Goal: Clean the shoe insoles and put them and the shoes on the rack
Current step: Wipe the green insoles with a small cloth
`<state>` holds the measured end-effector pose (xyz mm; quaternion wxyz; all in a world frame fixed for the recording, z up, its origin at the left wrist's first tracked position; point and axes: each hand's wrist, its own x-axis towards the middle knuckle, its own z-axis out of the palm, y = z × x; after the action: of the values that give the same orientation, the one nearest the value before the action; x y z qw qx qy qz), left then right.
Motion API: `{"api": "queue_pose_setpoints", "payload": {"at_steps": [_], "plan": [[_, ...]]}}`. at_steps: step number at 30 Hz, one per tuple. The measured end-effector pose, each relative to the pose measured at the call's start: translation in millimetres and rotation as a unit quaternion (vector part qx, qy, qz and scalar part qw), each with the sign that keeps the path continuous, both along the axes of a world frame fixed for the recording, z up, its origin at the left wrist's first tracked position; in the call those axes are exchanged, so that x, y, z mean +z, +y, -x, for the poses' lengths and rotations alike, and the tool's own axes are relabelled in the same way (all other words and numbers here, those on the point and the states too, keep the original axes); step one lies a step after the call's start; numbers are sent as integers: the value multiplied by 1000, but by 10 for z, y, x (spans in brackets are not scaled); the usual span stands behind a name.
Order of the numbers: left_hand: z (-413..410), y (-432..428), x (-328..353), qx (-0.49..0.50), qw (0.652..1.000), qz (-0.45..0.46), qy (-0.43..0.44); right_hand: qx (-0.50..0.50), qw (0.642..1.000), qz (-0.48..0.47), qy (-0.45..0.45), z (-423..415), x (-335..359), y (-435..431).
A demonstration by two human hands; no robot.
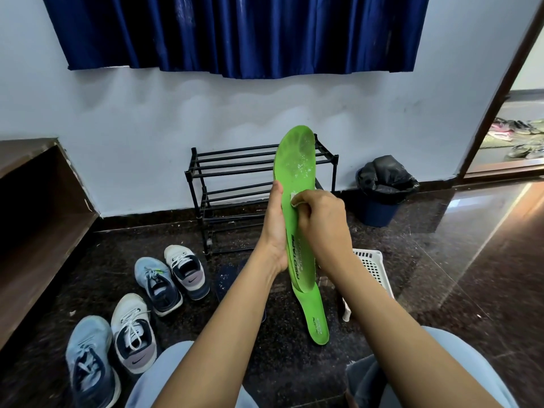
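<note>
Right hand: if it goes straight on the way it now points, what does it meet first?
Probably the left hand, whose fingertip lies at the edge of the held green insole just ahead of the right hand and its white wipe. Depth is unclear.

A: Type of place?
B: Home interior, the shoe corner of a room. Item one: black tube shoe rack (235,167) against a pale painted wall (132,128). Item two: four sneakers (159,284) loose on a polished dark stone floor (441,260).
A: Further entries?
B: Item three: blue curtain (235,33) hung above. Item four: blue bin (379,207) with black liner, just beside the rack. Item five: brown door frame (497,101) at right, more footwear (512,129) lying on the floor beyond it
</note>
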<state>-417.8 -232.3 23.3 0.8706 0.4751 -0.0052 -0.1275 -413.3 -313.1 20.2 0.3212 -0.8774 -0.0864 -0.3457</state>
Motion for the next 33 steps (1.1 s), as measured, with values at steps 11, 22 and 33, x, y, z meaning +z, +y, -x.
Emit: {"api": "queue_pose_setpoints", "payload": {"at_steps": [11,22,33], "plan": [[-17,55,-1,12,1000,-9,6,18,1000,8,11,36,-66,39],[-63,116,-2,47,999,-2,3,45,999,5,29,121,-110,120],[-55,120,11,33,999,-17,7,72,996,-39,20,141,-112,108]]}}
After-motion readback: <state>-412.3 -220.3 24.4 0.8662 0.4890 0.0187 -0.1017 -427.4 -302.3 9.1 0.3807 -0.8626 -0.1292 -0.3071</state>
